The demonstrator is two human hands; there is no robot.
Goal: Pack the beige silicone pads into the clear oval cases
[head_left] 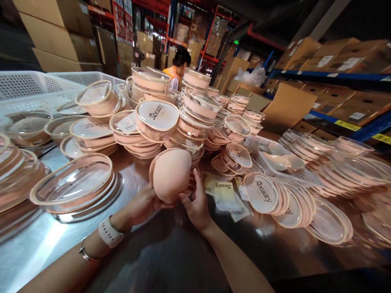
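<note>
A peach bra cup (172, 175) sits between the two hands, raised over the metal tabletop (165, 252) with its smooth domed side toward the viewer; a second edge shows along its left side. The left hand (148, 205) holds it from the left and below, its fingertips reaching under the lower edge, while the right hand (198, 205) holds the lower right edge more loosely, thumb against it and forefinger raised beside it. The left wrist wears a white perforated strap (110, 232) and a metal bracelet (87, 251). Just right of the grip lie printed cards (224, 196), and beyond them a leaning row of oval clear-lidded cases (261, 192), the nearest marked "beauty". Left of the grip rests a low stack of similar oval cases (73, 179); directly behind the cup, more cases rise in crowded piles, among them a tilted case with a "beauty" lid (157, 116). Farther right, a white perforated tray (301, 173) carries shiny cup-shaped pieces (276, 160). White plastic baskets (24, 86) stand far to the left. Well beyond the piles are a person in orange (172, 72), stacked cartons (49, 30) and blue-beamed shelving (330, 75).
</note>
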